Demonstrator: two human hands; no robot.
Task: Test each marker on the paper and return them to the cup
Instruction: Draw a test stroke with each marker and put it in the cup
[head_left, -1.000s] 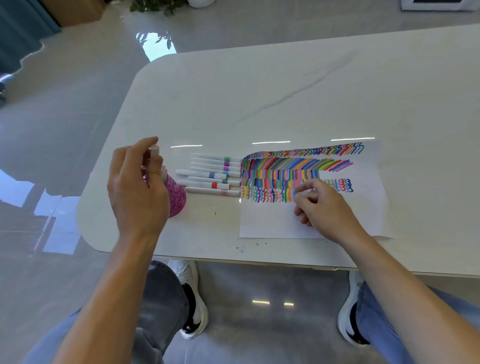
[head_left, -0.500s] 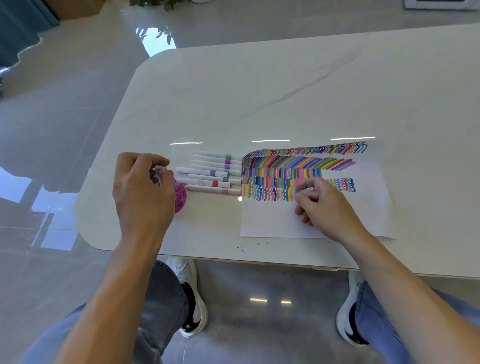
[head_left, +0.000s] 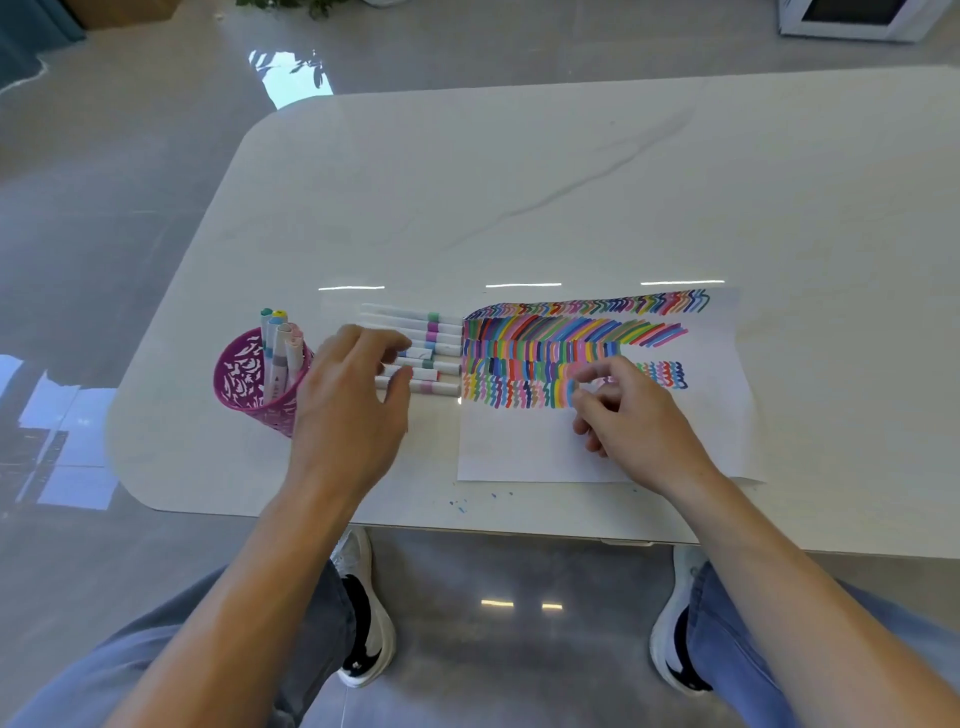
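My left hand (head_left: 348, 405) hovers, fingers spread, over the row of markers (head_left: 441, 332) lying on the surface (head_left: 519, 182). I judge the step to be picking the next one to test. The paper (head_left: 519, 452) lies at three o'clock of the row. My right hand (head_left: 634, 415) rests on it, fingers curled, and I cannot tell if they pinch anything. At nine o'clock the pink cup (head_left: 239, 379) holds several upright markers (head_left: 275, 348). Next I must pinch a single barrel without rolling its neighbours.

From where I stand, the person wears blue jeans (head_left: 737, 623), greyer on the leg at the lower left of the frame, and white trainers (head_left: 670, 639) with black ankle openings, the forearms (head_left: 249, 587) bare down to the left hand (head_left: 353, 395) and right hand (head_left: 634, 415).
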